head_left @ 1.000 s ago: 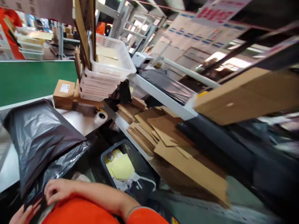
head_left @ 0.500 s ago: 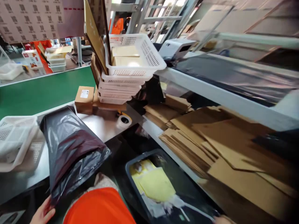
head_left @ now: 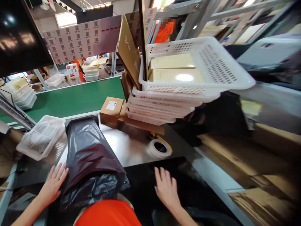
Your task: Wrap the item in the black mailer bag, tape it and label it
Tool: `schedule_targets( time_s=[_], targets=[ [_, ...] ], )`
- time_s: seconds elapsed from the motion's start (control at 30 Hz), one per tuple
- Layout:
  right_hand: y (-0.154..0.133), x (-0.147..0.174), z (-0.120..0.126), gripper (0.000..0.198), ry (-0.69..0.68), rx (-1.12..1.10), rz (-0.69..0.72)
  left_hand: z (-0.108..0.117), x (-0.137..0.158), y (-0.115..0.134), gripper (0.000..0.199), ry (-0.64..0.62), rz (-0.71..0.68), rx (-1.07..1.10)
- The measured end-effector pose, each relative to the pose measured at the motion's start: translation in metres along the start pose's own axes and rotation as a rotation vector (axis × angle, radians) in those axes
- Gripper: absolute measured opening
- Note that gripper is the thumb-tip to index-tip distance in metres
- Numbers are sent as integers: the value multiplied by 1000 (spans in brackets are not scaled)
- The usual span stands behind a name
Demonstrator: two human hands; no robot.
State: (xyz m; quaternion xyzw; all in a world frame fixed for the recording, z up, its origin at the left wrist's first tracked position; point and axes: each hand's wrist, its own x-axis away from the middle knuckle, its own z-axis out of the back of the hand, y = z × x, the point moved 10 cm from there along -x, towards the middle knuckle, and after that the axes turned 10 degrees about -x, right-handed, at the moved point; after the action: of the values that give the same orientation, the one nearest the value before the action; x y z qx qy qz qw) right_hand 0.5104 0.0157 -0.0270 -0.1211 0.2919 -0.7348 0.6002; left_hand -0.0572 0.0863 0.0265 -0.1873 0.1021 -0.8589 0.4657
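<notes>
A black plastic mailing bag [head_left: 91, 150] lies on the metal table right in front of me, its crumpled end hanging over the near edge. Beside the bag's left side is my left hand [head_left: 55, 181], fingers spread; its fingertips are close to the plastic, and whether they touch it I cannot tell. My right hand [head_left: 166, 190] is out over the dark area to the right of the bag, fingers stretched, holding nothing. Ahead of that hand a roll of clear tape in a yellow-orange dispenser [head_left: 162, 147] rests on the table.
White perforated baskets [head_left: 195, 89] are stacked at centre right, with cardboard leaning on them. A small carton [head_left: 111, 110] sits by the green conveyor belt [head_left: 77, 99]. Another white basket [head_left: 42, 138] stands left. Flat cardboard [head_left: 235, 157] fills the right shelf.
My view has swung left. My left hand has let go of the bag's near corner and moved up beside it. The right hand has come up from the dark bin at lower right.
</notes>
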Motion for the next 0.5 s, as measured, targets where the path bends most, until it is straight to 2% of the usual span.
schedule_targets(
  time_s=[0.07, 0.13, 0.2, 0.23, 0.3, 0.4, 0.5],
  targets=[
    [-53, -39, -46, 67, -170, 24, 263, 3, -18, 20, 114, -76, -115, -39],
    [-123, -54, -86, 73, -435, -57, 648, -1, -32, 39, 119, -152, -250, -52],
    [-179, -56, -102, 73, -613, -179, 971, -8, -41, 56, 123, -220, -379, -48],
    [-197, -59, -105, 69, -656, -219, 1077, -12, -43, 63, 125, -259, -427, -46],
    [-217, -72, -111, 53, -667, -238, 1171, -20, -46, 69, 127, -307, -448, -51],
    [-221, -89, -127, 27, -722, -178, 1193, -26, -47, 67, 122, -317, -373, -39],
    [-215, -94, -140, 34, -840, -123, 1170, -30, -42, 63, 106, -320, -321, 22]
  ],
)
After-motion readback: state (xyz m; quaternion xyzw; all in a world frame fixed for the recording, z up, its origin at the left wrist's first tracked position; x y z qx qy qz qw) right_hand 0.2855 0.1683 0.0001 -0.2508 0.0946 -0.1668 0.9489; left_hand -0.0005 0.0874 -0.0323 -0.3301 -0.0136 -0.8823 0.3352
